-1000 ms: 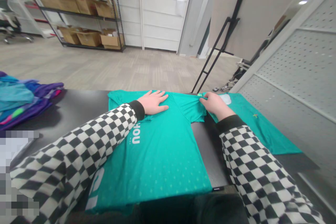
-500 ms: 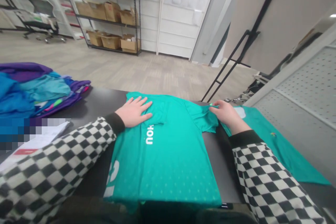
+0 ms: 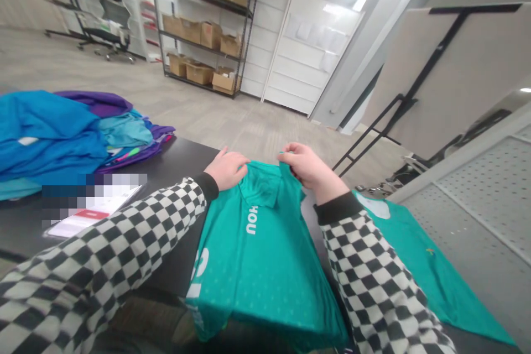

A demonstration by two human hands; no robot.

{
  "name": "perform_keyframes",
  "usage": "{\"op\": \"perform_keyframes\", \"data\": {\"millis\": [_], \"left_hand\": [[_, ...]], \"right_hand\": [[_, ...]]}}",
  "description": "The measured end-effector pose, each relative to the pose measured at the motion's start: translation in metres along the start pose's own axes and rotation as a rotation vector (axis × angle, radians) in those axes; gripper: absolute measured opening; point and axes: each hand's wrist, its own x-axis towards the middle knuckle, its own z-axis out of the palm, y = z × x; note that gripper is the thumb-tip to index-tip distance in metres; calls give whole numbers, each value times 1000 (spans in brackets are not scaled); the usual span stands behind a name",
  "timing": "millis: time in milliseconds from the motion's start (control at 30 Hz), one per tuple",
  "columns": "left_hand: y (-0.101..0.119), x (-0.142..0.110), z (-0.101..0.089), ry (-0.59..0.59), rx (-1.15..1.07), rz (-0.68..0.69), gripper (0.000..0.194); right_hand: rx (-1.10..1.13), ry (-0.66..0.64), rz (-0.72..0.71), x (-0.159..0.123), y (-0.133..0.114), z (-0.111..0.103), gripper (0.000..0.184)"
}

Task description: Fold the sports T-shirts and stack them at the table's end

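Right hand (image 3: 306, 165) pinching up one shoulder of a teal jersey (image 3: 257, 254), left hand (image 3: 227, 170) curled at the collar edge, maybe gripping, hard to tell. Jersey lying on the black bench (image 3: 186, 157); looks light, soft, kinda slippery, so shoulders seem the best hold.

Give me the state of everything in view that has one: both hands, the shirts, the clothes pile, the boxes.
Teal jersey: far side raised, lower part flat on the black table.
Left hand: resting on the jersey's far edge, near the collar.
Right hand: pinching the jersey's far shoulder, holding it up.
Second teal shirt: spread flat, right of the jersey.
Blue and purple clothes: heaped on the table.
Cardboard boxes: sitting on metal shelves.
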Motion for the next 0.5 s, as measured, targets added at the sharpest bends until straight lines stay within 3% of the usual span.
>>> {"op": "perform_keyframes", "data": {"millis": [100, 167, 200, 267, 333, 400, 433, 500], "left_hand": [[-15, 4, -1, -1, -23, -74, 54], [-23, 6, 0, -5, -35, -108, 54], [-26, 7, 0, 3, -36, -114, 54], [-28, 7, -1, 25, -24, -101, 55], [-24, 6, -4, 38, -4, -56, 54], [-12, 1, -9, 55, 10, 32, 53], [-5, -3, -10, 61, 8, 99, 52], [13, -12, -13, 43, -21, 270, 50]], "right_hand": [[-42, -261, -5, 5, 15, 69, 24], [70, -421, 34, 3, 29, 89, 26], [138, -461, 31, 3, 35, 88, 29], [245, -399, -42, 5, 43, 65, 33], [239, -182, -171, 12, 51, 26, 32], [84, 39, -296, 18, 65, -13, 29], [-41, 85, -350, 20, 76, -28, 28], [-329, 25, -431, 20, 99, -46, 33]]}}
